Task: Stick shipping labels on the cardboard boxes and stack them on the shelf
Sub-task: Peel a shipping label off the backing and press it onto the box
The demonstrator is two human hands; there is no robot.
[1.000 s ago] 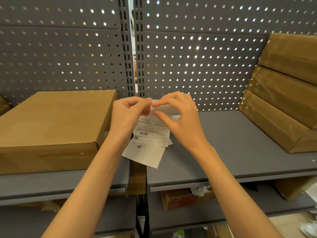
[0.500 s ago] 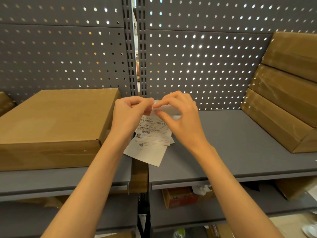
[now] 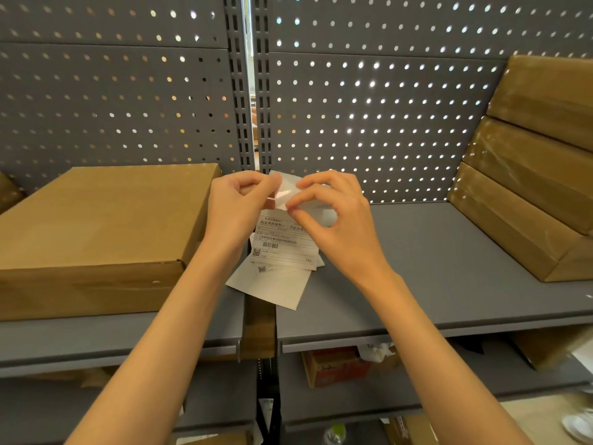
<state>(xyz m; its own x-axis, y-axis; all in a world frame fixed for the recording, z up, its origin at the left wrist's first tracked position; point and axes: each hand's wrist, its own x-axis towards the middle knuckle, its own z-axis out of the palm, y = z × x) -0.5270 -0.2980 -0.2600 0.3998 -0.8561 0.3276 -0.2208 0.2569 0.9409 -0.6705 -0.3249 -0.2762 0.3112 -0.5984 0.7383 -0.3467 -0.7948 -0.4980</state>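
Left hand (image 3: pixel 236 207) and right hand (image 3: pixel 333 216) fingers pinching one shipping label (image 3: pixel 286 191), above label pile (image 3: pixel 282 252) on shelf (image 3: pixel 433 268), cardboard box (image 3: pixel 96 229) at left

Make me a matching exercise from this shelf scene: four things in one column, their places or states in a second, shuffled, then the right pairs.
Things
1. Flat brown cardboard box
2. Stack of three brown cardboard boxes
3. Small white label sheet
4. Pile of printed white shipping labels

Places or states
A. Lying on the grey shelf between the forearms
B. Pinched by both hands' fingers
C. Tilted, at the right end
D. Flat on the left shelf

Pairs: 1-D, 2-C, 3-B, 4-A
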